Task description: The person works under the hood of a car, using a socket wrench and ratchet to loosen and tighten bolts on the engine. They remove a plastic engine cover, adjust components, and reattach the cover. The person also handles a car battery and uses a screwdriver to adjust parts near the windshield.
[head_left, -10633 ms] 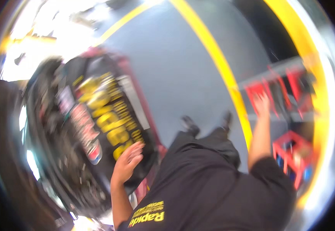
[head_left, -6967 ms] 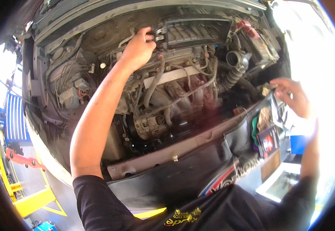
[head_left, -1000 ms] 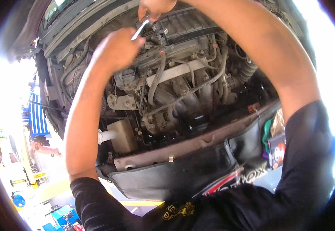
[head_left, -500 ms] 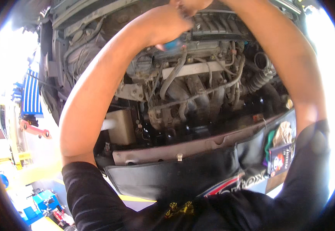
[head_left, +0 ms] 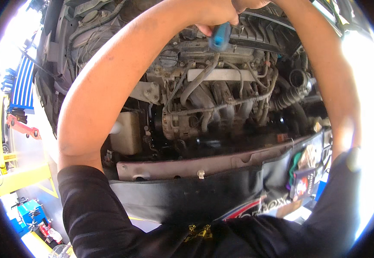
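Both my arms reach to the far side of an open engine bay. My left hand [head_left: 216, 13] is closed around a blue tool handle [head_left: 220, 38], whose rounded end points back toward me; the tool's working end is hidden. Right beside it, my right hand [head_left: 252, 4] is cut off by the upper edge. Its visible fingers look curled, and what they hold is hidden. Below the hands lies the engine [head_left: 221, 96], with a pale metal rail [head_left: 221, 75], a dark rubber hose [head_left: 200, 81] and a round black cap [head_left: 169, 58].
A black fender cover [head_left: 187, 195] drapes over the car's front edge. A small dark printed box [head_left: 303, 184] and crumpled brown paper [head_left: 309, 158] lie at the right. A corrugated intake pipe [head_left: 291, 98] ends open. Left stand a pink-red jack [head_left: 23, 126], yellow equipment [head_left: 27, 178] and a blue box [head_left: 31, 211].
The view has shifted slightly. My hands have moved a little right in it, and the blue handle, partly covered before, now shows more plainly below my left hand.
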The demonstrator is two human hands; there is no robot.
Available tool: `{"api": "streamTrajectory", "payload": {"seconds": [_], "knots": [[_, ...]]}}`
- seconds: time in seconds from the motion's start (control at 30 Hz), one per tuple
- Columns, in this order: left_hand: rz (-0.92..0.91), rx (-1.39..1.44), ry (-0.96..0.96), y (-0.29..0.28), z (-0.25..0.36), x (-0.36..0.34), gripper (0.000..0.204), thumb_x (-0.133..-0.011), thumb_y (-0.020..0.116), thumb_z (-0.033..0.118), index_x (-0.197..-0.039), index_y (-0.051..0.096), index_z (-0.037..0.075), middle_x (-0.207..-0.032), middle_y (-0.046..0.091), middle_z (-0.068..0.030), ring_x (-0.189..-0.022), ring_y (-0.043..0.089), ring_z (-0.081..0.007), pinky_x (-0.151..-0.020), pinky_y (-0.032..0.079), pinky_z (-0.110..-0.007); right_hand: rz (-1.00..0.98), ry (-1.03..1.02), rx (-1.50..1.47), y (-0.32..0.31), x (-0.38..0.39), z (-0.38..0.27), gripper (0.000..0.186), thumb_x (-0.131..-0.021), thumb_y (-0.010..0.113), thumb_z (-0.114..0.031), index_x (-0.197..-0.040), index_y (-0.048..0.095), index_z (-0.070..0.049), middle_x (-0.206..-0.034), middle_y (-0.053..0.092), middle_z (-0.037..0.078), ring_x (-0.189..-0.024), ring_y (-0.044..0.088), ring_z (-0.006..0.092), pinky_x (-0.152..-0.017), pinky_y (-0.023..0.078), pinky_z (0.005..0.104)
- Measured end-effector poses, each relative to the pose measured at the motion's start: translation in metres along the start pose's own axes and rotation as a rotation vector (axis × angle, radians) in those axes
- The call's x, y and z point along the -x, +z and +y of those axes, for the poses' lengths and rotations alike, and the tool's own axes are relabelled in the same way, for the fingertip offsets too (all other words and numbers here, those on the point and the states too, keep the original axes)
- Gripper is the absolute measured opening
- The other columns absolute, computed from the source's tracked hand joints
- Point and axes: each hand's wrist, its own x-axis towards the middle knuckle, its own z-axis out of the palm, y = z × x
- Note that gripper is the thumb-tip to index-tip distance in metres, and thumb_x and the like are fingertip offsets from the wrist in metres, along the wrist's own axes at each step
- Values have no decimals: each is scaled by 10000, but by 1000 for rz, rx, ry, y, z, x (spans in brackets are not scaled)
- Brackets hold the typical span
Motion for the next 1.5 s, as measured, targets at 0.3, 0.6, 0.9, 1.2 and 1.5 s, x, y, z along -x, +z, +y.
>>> {"api": "streamTrajectory", "payload": {"seconds": [0.3, 0.6, 0.9, 1.2, 1.5], "knots": [[345, -215, -186, 16, -48, -12, 270, -858, 600, 126, -1030, 729, -37, -911, 720, -257, -913, 711, -374, -802, 539, -478, -31, 26, 79, -2, -14, -19, 383, -895, 669, -241, -1216, 664, -33, -1146, 696, 221, -1040, 649, 376, -889, 493, 478], [-59, 663, 55, 13, -26, -15, 233, -908, 678, 201, -953, 708, -26, -844, 728, -118, -754, 730, -231, -592, 571, -370, -27, 64, 41, -18, 30, -25, 333, -949, 567, -241, -1183, 675, -30, -1131, 695, 227, -1009, 661, 379, -872, 502, 484], [-38, 984, -8, 38, -52, -34, 206, -922, 643, 145, -1045, 702, -10, -987, 730, -182, -935, 724, -296, -798, 584, -401, 313, 225, -449, 33, 46, -87, 599, -876, 720, -355, -1326, 513, -18, -845, 683, 163, -682, 698, 221, -638, 570, 346], [4, 841, 110, 72, -73, -48, 336, -918, 696, 172, -1221, 653, 32, -1022, 735, -87, -868, 711, -199, -697, 597, -334, 217, 313, 3, 40, 30, -41, 750, -785, 661, -121, -1460, 366, 18, -871, 681, 228, -678, 694, 266, -653, 555, 396], [445, 836, 128, 120, -86, -76, 162, -807, 731, 178, -932, 777, 85, -894, 729, -200, -750, 700, -355, -676, 550, -417, -23, 638, -609, -2, -22, -95, 740, -837, 688, -273, -1467, 384, -32, -816, 674, 151, -611, 673, 240, -595, 595, 357]]}}
